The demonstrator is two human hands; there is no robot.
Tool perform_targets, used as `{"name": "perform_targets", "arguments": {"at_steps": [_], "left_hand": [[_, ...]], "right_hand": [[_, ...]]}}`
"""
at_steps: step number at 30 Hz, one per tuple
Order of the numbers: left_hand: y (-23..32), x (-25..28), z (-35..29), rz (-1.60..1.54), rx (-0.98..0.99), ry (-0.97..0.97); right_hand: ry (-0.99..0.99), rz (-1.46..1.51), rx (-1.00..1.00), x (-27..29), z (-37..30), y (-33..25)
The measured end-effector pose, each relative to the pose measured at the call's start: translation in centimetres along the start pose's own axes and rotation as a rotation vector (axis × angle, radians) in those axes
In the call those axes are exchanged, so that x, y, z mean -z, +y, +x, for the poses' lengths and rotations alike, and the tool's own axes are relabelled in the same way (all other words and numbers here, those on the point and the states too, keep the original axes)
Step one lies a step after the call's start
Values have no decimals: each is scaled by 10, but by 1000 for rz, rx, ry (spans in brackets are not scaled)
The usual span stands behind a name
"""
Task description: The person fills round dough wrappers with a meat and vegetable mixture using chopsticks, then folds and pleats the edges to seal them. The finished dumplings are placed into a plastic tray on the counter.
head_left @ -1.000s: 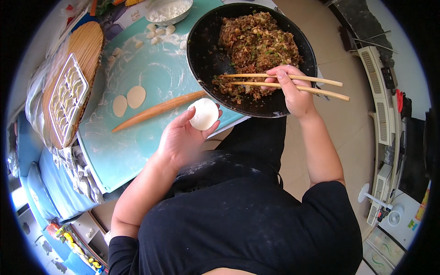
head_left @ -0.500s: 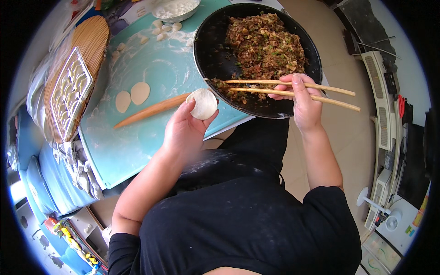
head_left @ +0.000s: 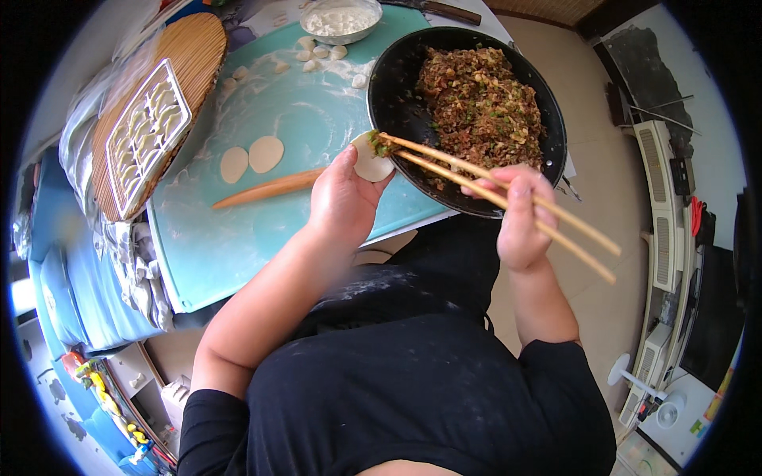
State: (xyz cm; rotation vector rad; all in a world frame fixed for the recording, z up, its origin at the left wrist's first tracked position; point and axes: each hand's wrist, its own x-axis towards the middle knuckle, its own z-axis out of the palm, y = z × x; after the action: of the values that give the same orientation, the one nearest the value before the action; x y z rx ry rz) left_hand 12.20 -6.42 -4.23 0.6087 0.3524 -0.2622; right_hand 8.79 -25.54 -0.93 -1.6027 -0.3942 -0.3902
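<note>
My left hand [head_left: 343, 197] holds a round white dough wrapper [head_left: 370, 162] in its palm, just beside the rim of a black pan [head_left: 397, 87] full of brown and green minced filling [head_left: 480, 107]. My right hand [head_left: 520, 218] grips a pair of wooden chopsticks [head_left: 492, 186]. Their tips rest on the wrapper with a small lump of filling on them.
A teal mat [head_left: 262, 119] carries two flat dough rounds [head_left: 251, 157], a wooden rolling pin [head_left: 270, 189], small dough pieces [head_left: 317, 51] and a bowl of flour [head_left: 341, 19]. At the left a white tray of dumplings [head_left: 147, 131] lies on a round bamboo board [head_left: 190, 55].
The chopsticks have swung from over the pan down to the wrapper, bringing filling onto it. My left hand has risen closer to the pan's rim.
</note>
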Motion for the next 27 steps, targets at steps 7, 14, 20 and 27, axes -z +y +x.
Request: {"name": "perform_targets", "arguments": {"at_steps": [7, 14, 20, 27], "left_hand": [[4, 7, -6, -80, 2, 17], [5, 15, -12, -129, 37, 53], [-2, 19, -18, -35, 122, 83], [-12, 19, -20, 16, 161, 57]], "right_hand": [[-291, -378, 425, -18, -6, -22], [133, 7, 118, 19, -5, -14], [167, -109, -115, 44, -12, 0], [112, -59, -237, 30, -17, 21]]}}
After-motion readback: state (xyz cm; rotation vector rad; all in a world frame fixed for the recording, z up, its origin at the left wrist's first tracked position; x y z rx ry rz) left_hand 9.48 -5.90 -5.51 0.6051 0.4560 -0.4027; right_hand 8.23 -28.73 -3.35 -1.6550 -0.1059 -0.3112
